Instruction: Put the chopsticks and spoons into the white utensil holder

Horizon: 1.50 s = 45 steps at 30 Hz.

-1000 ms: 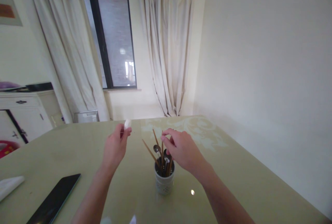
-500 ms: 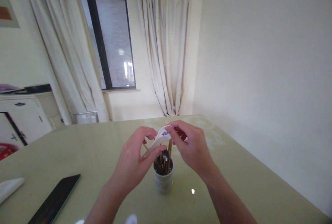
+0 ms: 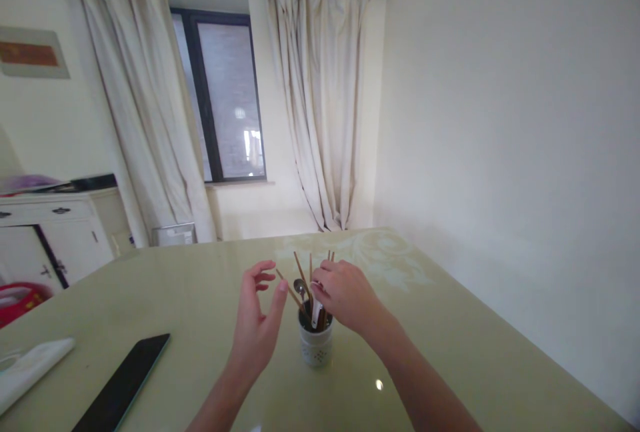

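A white cup (image 3: 317,347) with small pierced-looking marks stands on the table, holding several wooden chopsticks (image 3: 299,265) and a metal spoon (image 3: 299,287). Above its rim, my right hand (image 3: 347,293) is closed around the upper part of a white spoon (image 3: 317,313). The lower part of that spoon reaches down into the cup's mouth, among the chopsticks. My left hand (image 3: 259,315) is just left of the cup, fingers apart and curved, with nothing in it. One slanting chopstick passes close to its thumb.
A dark flat tablet-like object (image 3: 123,382) lies at the left on the greenish table (image 3: 200,299). Beyond it is a white object (image 3: 35,369). A white cabinet (image 3: 75,232) and a red item (image 3: 23,302) are at the far left; a wall (image 3: 500,119) runs along the right.
My left hand has let go of the white spoon and drawn away to the left. My right hand has lowered the spoon into the cup. The view has tilted up slightly.
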Available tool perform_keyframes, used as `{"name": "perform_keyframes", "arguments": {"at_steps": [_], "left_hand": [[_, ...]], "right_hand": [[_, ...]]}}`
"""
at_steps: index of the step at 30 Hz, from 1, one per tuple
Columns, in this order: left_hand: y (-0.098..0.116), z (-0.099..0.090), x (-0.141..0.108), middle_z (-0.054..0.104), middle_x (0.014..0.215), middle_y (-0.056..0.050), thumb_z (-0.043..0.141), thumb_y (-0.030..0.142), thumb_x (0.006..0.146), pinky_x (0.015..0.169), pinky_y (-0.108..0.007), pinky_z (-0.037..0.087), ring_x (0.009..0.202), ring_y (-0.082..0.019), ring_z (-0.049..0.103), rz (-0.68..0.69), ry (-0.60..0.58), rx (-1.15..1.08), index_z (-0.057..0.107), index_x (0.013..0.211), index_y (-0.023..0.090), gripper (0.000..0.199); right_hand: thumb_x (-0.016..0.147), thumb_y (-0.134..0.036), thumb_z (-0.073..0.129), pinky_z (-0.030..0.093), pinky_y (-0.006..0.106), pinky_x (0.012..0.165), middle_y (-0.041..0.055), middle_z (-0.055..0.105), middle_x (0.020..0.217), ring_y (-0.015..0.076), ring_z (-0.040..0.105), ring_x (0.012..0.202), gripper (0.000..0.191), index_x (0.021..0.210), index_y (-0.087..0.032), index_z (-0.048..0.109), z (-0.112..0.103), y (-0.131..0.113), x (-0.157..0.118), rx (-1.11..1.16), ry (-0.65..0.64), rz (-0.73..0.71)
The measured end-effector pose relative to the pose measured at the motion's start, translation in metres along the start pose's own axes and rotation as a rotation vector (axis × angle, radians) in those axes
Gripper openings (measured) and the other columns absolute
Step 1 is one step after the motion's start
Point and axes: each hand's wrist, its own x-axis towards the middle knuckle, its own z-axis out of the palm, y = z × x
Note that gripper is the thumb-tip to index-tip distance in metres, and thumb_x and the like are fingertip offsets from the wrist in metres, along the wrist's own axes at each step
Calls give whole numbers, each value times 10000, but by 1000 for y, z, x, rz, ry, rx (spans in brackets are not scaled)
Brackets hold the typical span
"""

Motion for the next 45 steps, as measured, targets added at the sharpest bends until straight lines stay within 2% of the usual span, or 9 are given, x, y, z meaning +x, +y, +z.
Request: {"name": "perform_keyframes", "arguments": {"at_steps": [4, 9, 15, 19, 22, 24, 28, 36, 45], "left_hand": [[-30, 25, -30, 499, 1385, -148, 579, 548, 972, 1029, -452, 510, 1223, -282, 564, -15, -23, -20, 373, 1427, 225, 595], [-72, 55, -62, 347, 1556, -220, 657, 564, 897, 1062, -537, 484, 1329, -352, 503, -84, -82, -86, 212, 1525, 190, 856], [-106, 61, -78, 560, 1424, -174, 768, 444, 821, 1134, -551, 444, 1304, -335, 583, -148, -315, -204, 184, 1563, 197, 976], [-108, 61, -83, 634, 1376, -149, 698, 345, 878, 1142, -486, 466, 1302, -313, 609, -99, -407, -147, 354, 1498, 218, 720], [-107, 64, -85, 632, 1409, -158, 677, 331, 881, 1161, -487, 453, 1339, -321, 586, -57, -413, -45, 432, 1460, 191, 645], [-107, 65, -85, 627, 1431, -166, 666, 349, 895, 1170, -483, 449, 1352, -316, 582, -37, -431, -23, 427, 1480, 172, 656], [-106, 65, -84, 595, 1510, -172, 635, 334, 908, 1211, -496, 420, 1411, -318, 552, -15, -477, -8, 444, 1510, 175, 651], [-108, 68, -89, 504, 1617, -176, 560, 231, 863, 1279, -496, 354, 1507, -297, 470, -2, -560, 105, 382, 1592, 141, 755], [-104, 59, -91, 434, 1659, -193, 446, 316, 937, 1300, -477, 317, 1533, -273, 432, -13, -664, 290, 348, 1609, 54, 728]], "right_hand": [[1012, -227, 580, 493, 304, 749, 90, 779, 969, 237, 746, 872, 173, 995, -175, 743, 23, -11, 2, -12, -48, -46], [951, -185, 662, 522, 313, 733, 109, 796, 926, 259, 767, 841, 118, 1025, -151, 747, 48, -17, 3, -26, -83, -36], [1003, -267, 647, 536, 313, 783, 81, 778, 943, 246, 750, 914, 153, 955, -182, 765, 57, -16, -5, -10, -86, -93], [1004, -374, 665, 539, 313, 835, 59, 718, 1066, 218, 705, 948, 227, 1178, -232, 699, 75, -5, -32, 222, 186, -70], [1021, -413, 604, 551, 352, 833, 84, 656, 1028, 234, 664, 941, 226, 1114, -209, 633, 112, 7, -60, 449, 524, 27], [959, -491, 680, 573, 386, 824, 105, 629, 1083, 253, 653, 947, 381, 1190, -205, 578, 139, 12, -74, 560, 626, 122], [735, -500, 882, 561, 509, 996, 190, 552, 1403, 357, 626, 1222, 991, 1517, -185, 361, 170, 5, -79, 740, 570, 270], [725, -285, 811, 550, 458, 1033, 144, 723, 1295, 331, 708, 1178, 816, 1448, -204, 441, 166, -4, -65, 910, 426, 412], [729, -460, 778, 574, 462, 950, 155, 762, 1210, 336, 752, 1074, 825, 1425, -170, 446, 160, 71, -71, 775, 516, 649]]}}
